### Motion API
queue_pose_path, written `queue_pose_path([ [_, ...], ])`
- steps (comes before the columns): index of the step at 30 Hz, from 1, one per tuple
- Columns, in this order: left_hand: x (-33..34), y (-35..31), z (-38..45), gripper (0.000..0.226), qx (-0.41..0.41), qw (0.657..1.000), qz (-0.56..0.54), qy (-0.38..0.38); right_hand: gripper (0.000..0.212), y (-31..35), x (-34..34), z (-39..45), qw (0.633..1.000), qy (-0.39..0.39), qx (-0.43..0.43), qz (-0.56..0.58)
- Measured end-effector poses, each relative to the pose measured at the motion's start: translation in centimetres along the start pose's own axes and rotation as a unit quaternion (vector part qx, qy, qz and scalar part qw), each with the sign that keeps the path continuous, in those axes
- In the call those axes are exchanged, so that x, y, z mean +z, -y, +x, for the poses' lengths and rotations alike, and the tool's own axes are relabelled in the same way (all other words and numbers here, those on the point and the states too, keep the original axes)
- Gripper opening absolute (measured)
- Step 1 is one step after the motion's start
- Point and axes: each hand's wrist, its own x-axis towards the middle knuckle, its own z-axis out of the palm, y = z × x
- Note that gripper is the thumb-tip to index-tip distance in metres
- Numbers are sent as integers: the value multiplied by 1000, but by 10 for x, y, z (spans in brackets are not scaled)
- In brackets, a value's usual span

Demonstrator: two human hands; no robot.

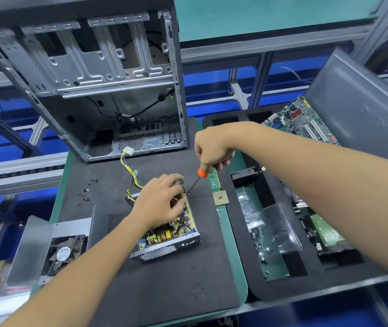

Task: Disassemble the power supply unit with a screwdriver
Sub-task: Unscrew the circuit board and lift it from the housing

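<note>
The opened power supply unit [169,246] lies on the dark foam mat, its yellow circuit board exposed and a bundle of coloured wires [129,171] trailing toward the case. My left hand [160,201] rests on the board's far part, fingers curled over its components. My right hand [212,147] grips the orange-handled screwdriver [197,180], held upright and tilted; its tip touches the unit's far right corner. The unit's removed cover with the fan [54,246] lies at the left.
An empty computer case [94,86] stands tilted behind the mat. Several loose screws [87,192] lie at the mat's left. A RAM stick [214,182] and a CPU chip [220,198] sit right of the unit. A foam tray [306,274] at right holds a motherboard [301,121] and drives.
</note>
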Motion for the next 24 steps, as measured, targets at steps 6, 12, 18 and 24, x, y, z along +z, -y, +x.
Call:
queue_pose_path([
  [6, -2, -5, 5, 23, -30, 999, 9, 8, 14, -6, -3, -6, 1000, 17, 7, 14],
  [12, -5, -15, 9, 19, 7, 992, 115, 44, 10, -5, -2, -7, 1000, 18, 8, 16],
  [18, 0, -16, 13, 41, -39, 990, 95, 98, 10, -1, -5, -6, 999, 19, 6, 24],
  [24, 2, -18, 17, 21, -88, 993, 42, 60, 10, -2, -8, -6, 999, 24, 3, 41],
])
